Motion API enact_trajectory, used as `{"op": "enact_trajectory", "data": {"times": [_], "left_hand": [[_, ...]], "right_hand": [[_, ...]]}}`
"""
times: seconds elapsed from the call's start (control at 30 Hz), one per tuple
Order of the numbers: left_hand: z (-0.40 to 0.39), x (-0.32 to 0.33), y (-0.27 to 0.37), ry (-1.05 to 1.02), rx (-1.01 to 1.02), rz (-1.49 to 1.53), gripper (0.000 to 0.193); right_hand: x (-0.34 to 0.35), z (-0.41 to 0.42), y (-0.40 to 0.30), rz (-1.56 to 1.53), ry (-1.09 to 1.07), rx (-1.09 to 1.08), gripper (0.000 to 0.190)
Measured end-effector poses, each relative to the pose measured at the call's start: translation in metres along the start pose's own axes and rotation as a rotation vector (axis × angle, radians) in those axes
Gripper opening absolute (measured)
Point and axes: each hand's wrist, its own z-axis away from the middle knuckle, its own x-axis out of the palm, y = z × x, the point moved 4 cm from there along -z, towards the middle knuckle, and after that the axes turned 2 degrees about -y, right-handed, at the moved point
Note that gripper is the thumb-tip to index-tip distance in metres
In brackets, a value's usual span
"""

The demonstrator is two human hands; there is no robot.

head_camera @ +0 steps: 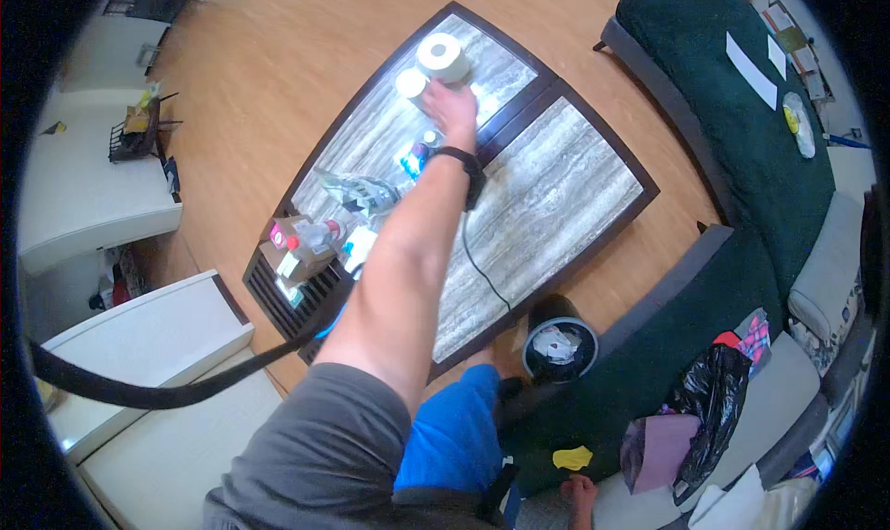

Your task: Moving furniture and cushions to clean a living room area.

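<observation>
My left hand (448,106), with a black watch (469,175) on its wrist, reaches across the coffee table (549,161) with its stone-patterned top. Its fingers are at a white paper roll (443,53) standing on end and a smaller white cylindrical thing (411,83). Whether they grip either one is hidden. Below the hand lie a blue-and-purple packet (415,158) and a small white cap-like thing (430,137). My right hand (580,492) is low at the bottom edge, fingers curled, close to a yellow cloth (572,458) on the dark green sofa cover (612,405).
A clear plastic bag (361,193), a red-capped bottle (316,238) and cartons crowd the table's left end. A black cable (480,269) crosses the top. A waste bin (560,349) stands by its near edge. A black plastic bag (716,398) lies on the sofa.
</observation>
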Motion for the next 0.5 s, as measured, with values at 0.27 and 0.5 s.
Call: {"op": "enact_trajectory", "data": {"times": [0.27, 0.5], "left_hand": [[-0.123, 0.002, -0.078, -0.144, 0.002, -0.286, 0.076], [-0.126, 0.008, -0.085, -0.022, 0.244, -0.073, 0.076]], "right_hand": [[0.018, 0.006, -0.002, 0.015, -0.022, 0.177, 0.022], [0.022, -0.046, -0.029, -0.033, -0.078, 0.051, 0.015]]}}
